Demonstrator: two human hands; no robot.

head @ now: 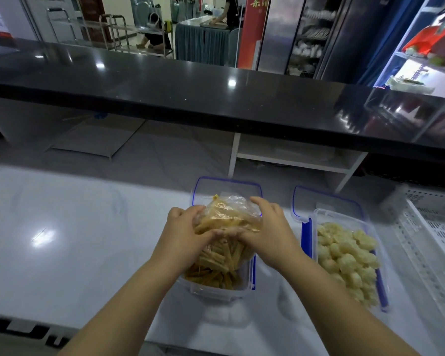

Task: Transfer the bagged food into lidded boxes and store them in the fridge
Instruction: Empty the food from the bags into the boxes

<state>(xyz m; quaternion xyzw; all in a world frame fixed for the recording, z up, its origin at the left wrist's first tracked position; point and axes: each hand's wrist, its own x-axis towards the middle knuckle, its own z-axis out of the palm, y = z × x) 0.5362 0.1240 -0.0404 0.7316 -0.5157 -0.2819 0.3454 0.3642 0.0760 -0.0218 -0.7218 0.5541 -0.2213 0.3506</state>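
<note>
Part done: left hand (184, 227) and right hand (263, 228) kept a closed grip on the bag of yellow strips (229, 214), which emptied into the near box (216, 291) on the bench (75, 227); the neighbouring box (319, 212) sat filled, both unlidded, fridge storage outstanding.

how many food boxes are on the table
2. The middle box sits below the bag, part filled with yellow strips; the right box beside it holds pale round pieces. None seems hidden.

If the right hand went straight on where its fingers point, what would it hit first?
The right hand grips the bag; past it, likely the blue-rimmed lid, though depth is unclear.
</note>
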